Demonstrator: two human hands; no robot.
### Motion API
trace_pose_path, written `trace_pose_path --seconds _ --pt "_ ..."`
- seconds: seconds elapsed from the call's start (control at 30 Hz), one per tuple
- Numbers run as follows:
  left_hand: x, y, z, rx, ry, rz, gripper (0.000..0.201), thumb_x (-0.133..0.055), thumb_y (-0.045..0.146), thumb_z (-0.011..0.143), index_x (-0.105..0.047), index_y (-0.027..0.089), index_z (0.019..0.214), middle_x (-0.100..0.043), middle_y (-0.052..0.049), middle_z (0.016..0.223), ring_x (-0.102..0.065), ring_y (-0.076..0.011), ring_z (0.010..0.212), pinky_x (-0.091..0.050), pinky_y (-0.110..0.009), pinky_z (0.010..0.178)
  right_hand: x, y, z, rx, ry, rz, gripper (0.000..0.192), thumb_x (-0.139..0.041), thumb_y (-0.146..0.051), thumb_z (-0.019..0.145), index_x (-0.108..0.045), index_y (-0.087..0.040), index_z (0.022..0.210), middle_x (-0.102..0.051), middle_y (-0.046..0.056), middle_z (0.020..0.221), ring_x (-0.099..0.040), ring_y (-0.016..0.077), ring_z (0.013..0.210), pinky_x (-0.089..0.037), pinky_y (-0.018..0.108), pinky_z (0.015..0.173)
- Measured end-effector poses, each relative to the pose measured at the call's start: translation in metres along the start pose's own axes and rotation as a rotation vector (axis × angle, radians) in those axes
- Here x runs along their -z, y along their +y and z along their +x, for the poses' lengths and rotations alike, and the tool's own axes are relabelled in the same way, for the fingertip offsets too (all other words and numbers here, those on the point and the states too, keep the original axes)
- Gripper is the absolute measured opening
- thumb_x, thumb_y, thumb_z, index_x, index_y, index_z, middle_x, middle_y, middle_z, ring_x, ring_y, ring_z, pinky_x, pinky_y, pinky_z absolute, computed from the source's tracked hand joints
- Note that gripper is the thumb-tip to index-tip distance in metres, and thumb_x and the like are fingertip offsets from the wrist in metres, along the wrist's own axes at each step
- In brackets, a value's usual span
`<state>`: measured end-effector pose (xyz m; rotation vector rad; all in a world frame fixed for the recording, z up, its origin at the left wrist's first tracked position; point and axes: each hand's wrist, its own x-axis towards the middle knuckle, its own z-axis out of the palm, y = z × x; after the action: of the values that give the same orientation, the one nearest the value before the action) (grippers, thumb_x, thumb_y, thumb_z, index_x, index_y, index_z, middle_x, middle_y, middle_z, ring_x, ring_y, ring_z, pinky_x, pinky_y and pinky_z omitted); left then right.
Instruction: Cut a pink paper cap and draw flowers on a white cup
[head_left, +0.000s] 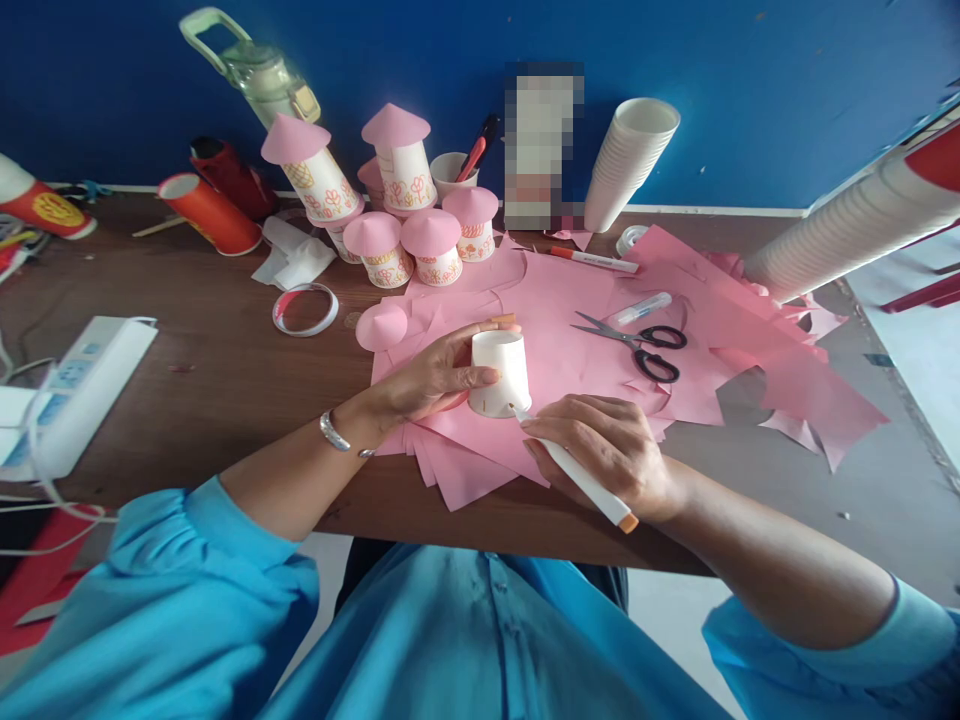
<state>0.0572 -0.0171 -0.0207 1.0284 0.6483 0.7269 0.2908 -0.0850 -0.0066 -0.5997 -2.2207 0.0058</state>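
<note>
Bright blue sleeves, pushed up at both forearms (silver bracelet (334, 434) on the left wrist).

No readable text anywhere (one patch pixelated)

White paper cup (501, 372) matt, mid-frame. Pink paper sheets (570, 330) matt, smooth. Desk (202, 390) dark wood grain, slight sheen. Scissors (637, 345) metal blades, black plastic handles. Marker (581, 478) glossy white plastic.
</note>
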Motion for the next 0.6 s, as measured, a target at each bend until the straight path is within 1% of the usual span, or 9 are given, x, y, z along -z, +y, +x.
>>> trace_pose_path --seconds 0.13,0.3,0.47,0.6 --pt "-0.0003 0.0002 -0.0007 0.016 0.003 -0.013 0.059 -0.092 0.031 0.079 -0.075 0.031 0.135 -0.073 -0.007 0.124 -0.066 -0.0242 0.112 -0.056 -0.036 0.091 -0.0005 0.0000 0.0005 -0.005 -0.007 -0.001 0.021 -0.068 -0.007 0.096 -0.064 -0.019 0.113 -0.075 0.001 0.080 -0.076 0.0170 0.070 -0.065 0.029 0.061" --pt "-0.0006 0.0008 -0.0016 0.019 0.002 -0.014 0.061 -0.093 0.030 0.078 -0.074 0.029 0.137 -0.073 -0.009 0.125 -0.065 -0.0248 0.112 -0.056 -0.034 0.089 -0.0007 0.0002 0.0014 0.009 0.001 0.015 0.019 -0.070 -0.006 0.096 -0.063 -0.014 0.111 -0.076 0.004 0.081 -0.076 0.0181 0.069 -0.066 0.030 0.060" --pt "0.0018 -0.0009 -0.0014 0.009 -0.031 -0.008 0.060 -0.091 0.030 0.081 -0.073 0.032 0.137 -0.073 -0.008 0.123 -0.065 -0.0255 0.113 -0.055 -0.035 0.089 0.0000 -0.0008 0.0024 0.001 -0.026 0.004 0.016 -0.067 -0.007 0.098 -0.062 -0.016 0.110 -0.074 0.002 0.079 -0.074 0.0163 0.068 -0.064 0.029 0.059" --pt "0.0040 -0.0027 -0.0004 0.005 -0.020 0.005 0.065 -0.091 0.031 0.080 -0.070 0.027 0.142 -0.072 -0.010 0.128 -0.065 -0.0268 0.116 -0.055 -0.037 0.092 -0.0002 -0.0026 0.0033 0.020 -0.045 -0.007 0.015 -0.066 -0.004 0.097 -0.061 -0.015 0.107 -0.072 0.002 0.075 -0.070 0.0151 0.062 -0.059 0.028 0.054"
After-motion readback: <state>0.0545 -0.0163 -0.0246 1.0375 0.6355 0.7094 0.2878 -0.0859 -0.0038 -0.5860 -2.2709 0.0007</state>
